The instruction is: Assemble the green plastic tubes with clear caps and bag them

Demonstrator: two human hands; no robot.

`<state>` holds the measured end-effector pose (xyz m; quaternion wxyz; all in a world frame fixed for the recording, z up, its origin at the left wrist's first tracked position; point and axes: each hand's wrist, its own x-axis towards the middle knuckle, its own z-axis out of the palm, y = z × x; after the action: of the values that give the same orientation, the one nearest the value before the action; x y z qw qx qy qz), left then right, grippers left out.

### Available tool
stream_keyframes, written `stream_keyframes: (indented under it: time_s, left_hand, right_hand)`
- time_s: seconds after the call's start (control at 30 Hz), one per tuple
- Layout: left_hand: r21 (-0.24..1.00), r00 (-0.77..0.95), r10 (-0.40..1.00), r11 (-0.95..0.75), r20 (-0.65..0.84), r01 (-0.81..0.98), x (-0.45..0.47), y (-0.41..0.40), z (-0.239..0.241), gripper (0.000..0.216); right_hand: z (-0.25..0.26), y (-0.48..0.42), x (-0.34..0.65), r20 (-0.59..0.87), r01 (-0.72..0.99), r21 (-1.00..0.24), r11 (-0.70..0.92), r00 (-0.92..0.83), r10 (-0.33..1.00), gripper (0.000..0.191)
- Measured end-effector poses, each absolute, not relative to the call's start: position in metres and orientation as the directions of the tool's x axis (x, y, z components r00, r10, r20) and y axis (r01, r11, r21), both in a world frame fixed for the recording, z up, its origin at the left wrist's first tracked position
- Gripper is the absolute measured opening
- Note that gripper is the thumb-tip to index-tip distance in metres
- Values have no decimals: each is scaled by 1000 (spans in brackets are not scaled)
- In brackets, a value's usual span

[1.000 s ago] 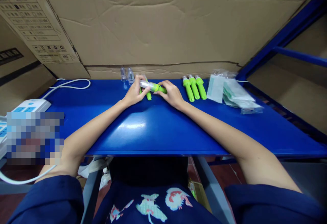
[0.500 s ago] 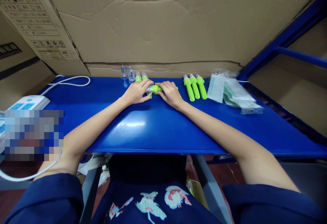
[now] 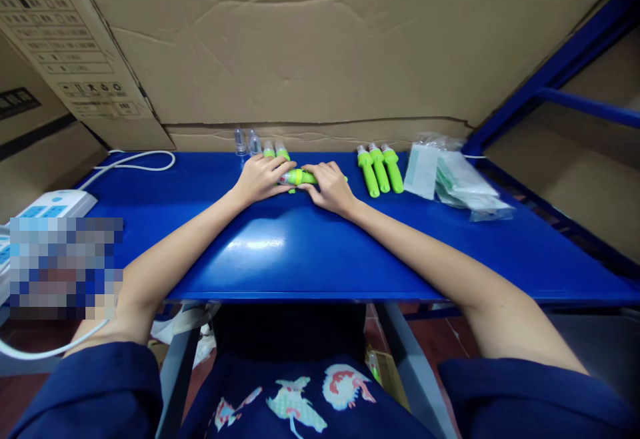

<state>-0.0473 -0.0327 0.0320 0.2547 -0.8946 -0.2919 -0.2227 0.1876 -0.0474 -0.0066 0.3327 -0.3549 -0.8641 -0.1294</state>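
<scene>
My left hand and my right hand meet at the far middle of the blue table. Both pinch a green pen-like device that lies sideways between them, the left at its clear end, the right at its green end. Two more green devices stand just behind my left hand, beside two clear caps. Three green devices lie side by side to the right of my right hand.
Clear plastic packets lie at the far right of the table. A white power strip and its cable sit at the left. Cardboard boxes wall off the back. A blue rack frame rises at right.
The green device has come down from a raised tilt to lie low on the table between both hands. My hands have closed in around it.
</scene>
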Motion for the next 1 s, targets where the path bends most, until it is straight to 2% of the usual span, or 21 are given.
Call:
stream_keyframes:
  time_s: [0.3,0.57,0.83,1.0]
  left_hand:
    - [-374,756,362,-702,546,607,-44,-36,34,69]
    - [-391,784,337,-722,522,570,-40,-42,35,61]
    - [-321,749,376,-732,545,601,-38,-40,30,62]
    - [-288,717,392,-724,576,627,-37,-37,23,63]
  right_hand:
    - [-9,-46,191,666,680,-21,733,-537,517,50]
    - [-8,-46,192,583,680,64,730,-619,526,51]
    - [-7,-46,191,547,709,45,704,-607,576,48]
    - [-1,-49,186,534,739,51,672,-589,607,55]
